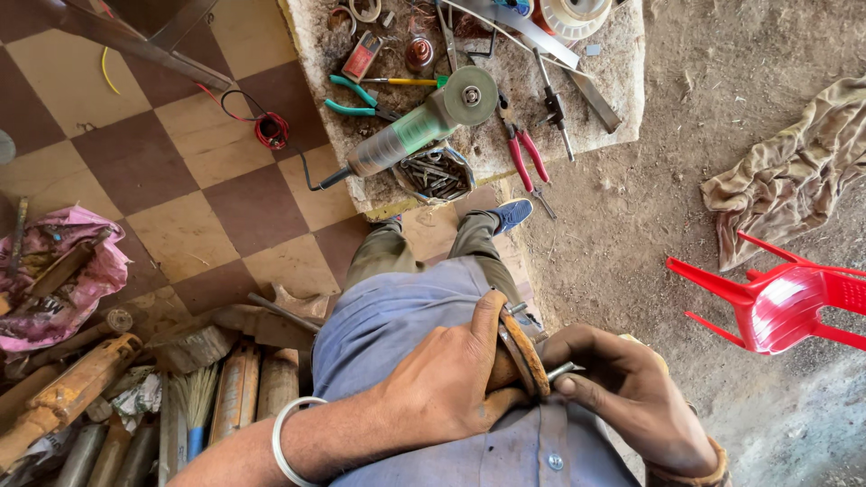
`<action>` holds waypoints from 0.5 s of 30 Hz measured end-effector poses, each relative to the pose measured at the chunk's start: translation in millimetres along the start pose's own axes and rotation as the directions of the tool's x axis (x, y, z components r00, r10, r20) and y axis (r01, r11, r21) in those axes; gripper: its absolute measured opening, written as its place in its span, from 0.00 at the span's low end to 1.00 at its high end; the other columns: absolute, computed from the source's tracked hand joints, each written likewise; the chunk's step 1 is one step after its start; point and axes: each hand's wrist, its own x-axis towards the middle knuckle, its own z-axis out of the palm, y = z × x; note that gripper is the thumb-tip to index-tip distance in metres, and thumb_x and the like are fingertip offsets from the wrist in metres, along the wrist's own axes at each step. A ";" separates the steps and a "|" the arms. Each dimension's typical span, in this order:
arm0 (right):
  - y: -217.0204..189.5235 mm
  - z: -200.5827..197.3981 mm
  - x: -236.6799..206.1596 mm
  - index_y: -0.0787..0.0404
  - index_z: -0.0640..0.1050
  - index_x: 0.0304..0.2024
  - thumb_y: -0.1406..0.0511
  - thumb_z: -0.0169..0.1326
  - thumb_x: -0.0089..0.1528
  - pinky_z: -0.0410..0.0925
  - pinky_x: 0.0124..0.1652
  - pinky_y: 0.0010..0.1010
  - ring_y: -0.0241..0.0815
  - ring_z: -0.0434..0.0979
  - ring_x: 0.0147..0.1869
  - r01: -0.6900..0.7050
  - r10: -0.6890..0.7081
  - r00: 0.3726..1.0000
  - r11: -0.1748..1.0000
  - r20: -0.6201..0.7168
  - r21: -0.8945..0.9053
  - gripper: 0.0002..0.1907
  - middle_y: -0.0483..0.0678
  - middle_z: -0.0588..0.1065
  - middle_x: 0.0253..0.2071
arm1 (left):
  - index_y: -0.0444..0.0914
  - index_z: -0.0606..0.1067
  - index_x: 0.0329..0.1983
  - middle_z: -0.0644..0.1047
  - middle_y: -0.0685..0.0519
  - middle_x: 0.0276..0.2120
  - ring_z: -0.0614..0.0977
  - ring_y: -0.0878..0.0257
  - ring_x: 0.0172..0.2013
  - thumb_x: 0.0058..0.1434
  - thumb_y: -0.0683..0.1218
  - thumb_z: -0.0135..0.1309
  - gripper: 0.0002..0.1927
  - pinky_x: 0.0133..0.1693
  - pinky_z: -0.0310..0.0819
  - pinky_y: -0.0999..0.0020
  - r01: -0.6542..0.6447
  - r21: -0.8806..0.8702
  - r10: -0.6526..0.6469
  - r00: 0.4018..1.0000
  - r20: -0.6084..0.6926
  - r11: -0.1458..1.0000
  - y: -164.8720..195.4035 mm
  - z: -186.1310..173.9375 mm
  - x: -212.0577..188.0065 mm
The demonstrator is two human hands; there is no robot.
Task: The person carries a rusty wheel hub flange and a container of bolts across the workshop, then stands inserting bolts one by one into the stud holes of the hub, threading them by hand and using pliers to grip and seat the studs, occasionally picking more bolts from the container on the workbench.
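My left hand (446, 379) grips a rusty round metal part (525, 356) with a thin disc rim, held close against my blue shirt. My right hand (631, 388) pinches a small grey metal bolt or pin (561, 370) at the edge of that part. A silver bangle (284, 437) sits on my left wrist. Most of the rusty part is hidden by my left palm.
On the stone slab (622, 81) ahead lie a green angle grinder (415, 126), green-handled pliers (356, 99), red-handled pliers (526, 153) and a bowl of bolts (435, 173). A red plastic chair (785, 298) lies at right, a cloth (794, 171) behind it. Rusty shafts (72, 388) and a brush (194, 397) lie at left.
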 end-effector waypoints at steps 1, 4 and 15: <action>0.2 0.5 0.1 0.67 0.81 0.46 0.69 0.59 0.60 0.76 0.44 0.28 0.34 0.81 0.44 -0.118 0.119 0.992 0.993 -0.038 0.031 0.12 0.48 0.81 0.42 | 0.22 0.49 0.65 0.78 0.32 0.31 0.81 0.33 0.34 0.49 0.46 0.68 0.51 0.37 0.76 0.46 -0.015 0.009 0.015 1.000 -0.014 1.000 0.2 0.4 0.3; -0.5 1.9 0.6 0.71 0.81 0.42 0.70 0.62 0.67 0.69 0.37 0.30 0.39 0.74 0.37 -0.167 0.159 0.983 0.982 -0.087 -0.093 0.07 0.53 0.76 0.36 | 0.22 0.50 0.66 0.79 0.34 0.31 0.82 0.36 0.35 0.51 0.46 0.67 0.49 0.38 0.77 0.48 0.018 -0.025 -0.018 1.000 0.015 1.000 1.3 1.1 0.3; -4.2 8.9 8.3 0.72 0.82 0.39 0.70 0.62 0.62 0.69 0.31 0.27 0.34 0.74 0.30 -0.184 0.180 0.982 0.980 -0.061 -0.072 0.08 0.49 0.78 0.30 | 0.21 0.48 0.67 0.79 0.32 0.36 0.84 0.38 0.36 0.49 0.59 0.71 0.60 0.38 0.80 0.53 0.009 -0.020 -0.009 1.000 0.004 1.000 -9.7 -1.3 -4.8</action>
